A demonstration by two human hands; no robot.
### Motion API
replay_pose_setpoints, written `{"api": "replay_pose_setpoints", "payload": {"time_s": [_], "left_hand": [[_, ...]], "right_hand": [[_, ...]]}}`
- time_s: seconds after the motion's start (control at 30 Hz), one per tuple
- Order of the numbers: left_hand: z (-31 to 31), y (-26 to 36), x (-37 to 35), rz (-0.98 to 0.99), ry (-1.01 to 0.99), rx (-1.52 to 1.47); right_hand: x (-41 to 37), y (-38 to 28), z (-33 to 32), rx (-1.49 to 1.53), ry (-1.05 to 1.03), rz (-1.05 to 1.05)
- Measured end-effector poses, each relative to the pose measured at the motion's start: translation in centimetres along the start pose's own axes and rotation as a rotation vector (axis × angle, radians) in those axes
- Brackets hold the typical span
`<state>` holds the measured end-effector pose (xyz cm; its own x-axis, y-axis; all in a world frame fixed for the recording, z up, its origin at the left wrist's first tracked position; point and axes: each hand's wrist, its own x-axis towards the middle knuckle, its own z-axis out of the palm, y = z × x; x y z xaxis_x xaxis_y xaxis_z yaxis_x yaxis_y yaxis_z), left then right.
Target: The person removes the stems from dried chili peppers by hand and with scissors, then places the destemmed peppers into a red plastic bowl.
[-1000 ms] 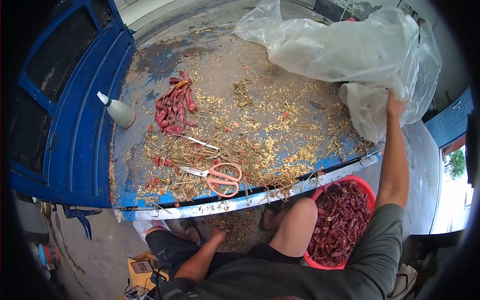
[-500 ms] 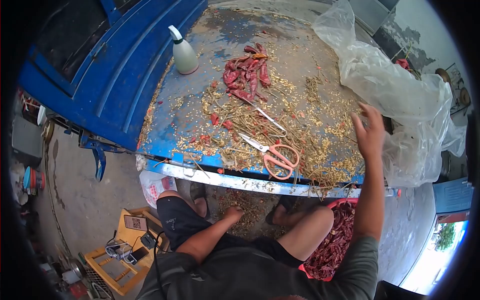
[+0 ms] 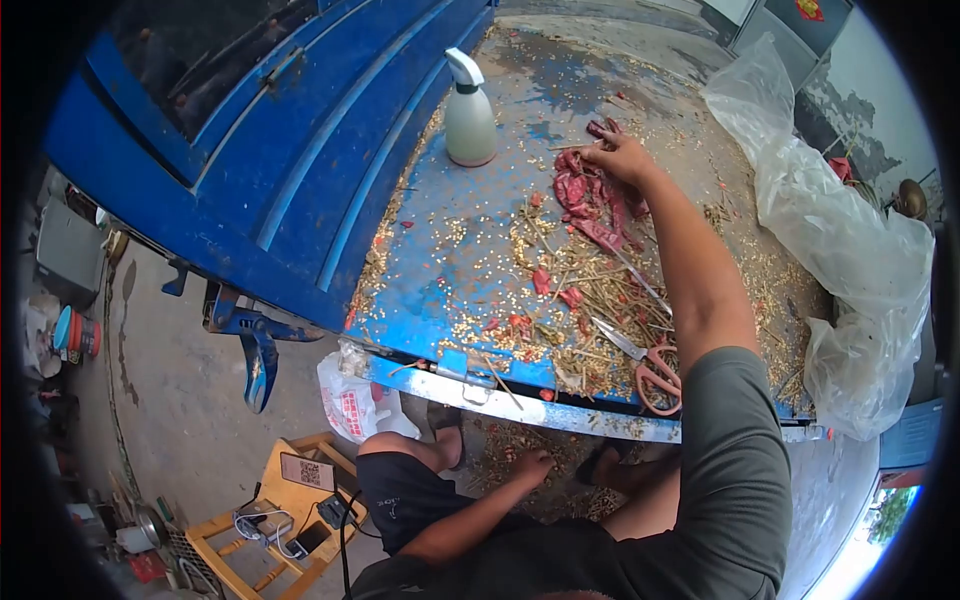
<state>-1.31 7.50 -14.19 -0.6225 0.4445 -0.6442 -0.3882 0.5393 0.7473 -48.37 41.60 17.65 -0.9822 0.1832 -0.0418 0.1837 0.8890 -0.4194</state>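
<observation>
Right hand (image 3: 622, 158) lays bent fingers on the red chilies (image 3: 585, 195); I cannot tell if they grip. Best pinch one stem, away from the spray bottle (image 3: 468, 110) at 9 o'clock.

My right hand (image 3: 622, 158) has left the crumpled clear plastic bag (image 3: 850, 250) and now touches the dried red chilli heap (image 3: 588, 200) just beside the white plastic spray bottle (image 3: 469, 115).

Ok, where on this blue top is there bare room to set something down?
Barest patch: the blue strip between the spray bottle and the near metal edge, only thinly seeded. The worn area beyond the bottle also looks open. Crowded: the chilli pile by the right hand, the stems, the scissors, then the plastic bag.
</observation>
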Motion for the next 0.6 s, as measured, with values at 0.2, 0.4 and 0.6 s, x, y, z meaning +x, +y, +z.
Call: {"api": "replay_pose_setpoints", "payload": {"time_s": [0.2,0.4,0.6], "left_hand": [[1.2,0.0,-0.3,-0.001,-0.044,-0.124],[1.3,-1.6,-1.7,0.001,-0.078,-0.052],[0.7,-2.5,-3.9,-0.07,-0.144,-0.033]], "right_hand": [[-7.2,-6.3,1.9,-0.052,-0.004,-0.321],[-15.6,-10.7,4.0,-0.062,-0.059,-0.627],[-28.4,-10.2,-2.5,-0.021,0.425,-0.491]]}}
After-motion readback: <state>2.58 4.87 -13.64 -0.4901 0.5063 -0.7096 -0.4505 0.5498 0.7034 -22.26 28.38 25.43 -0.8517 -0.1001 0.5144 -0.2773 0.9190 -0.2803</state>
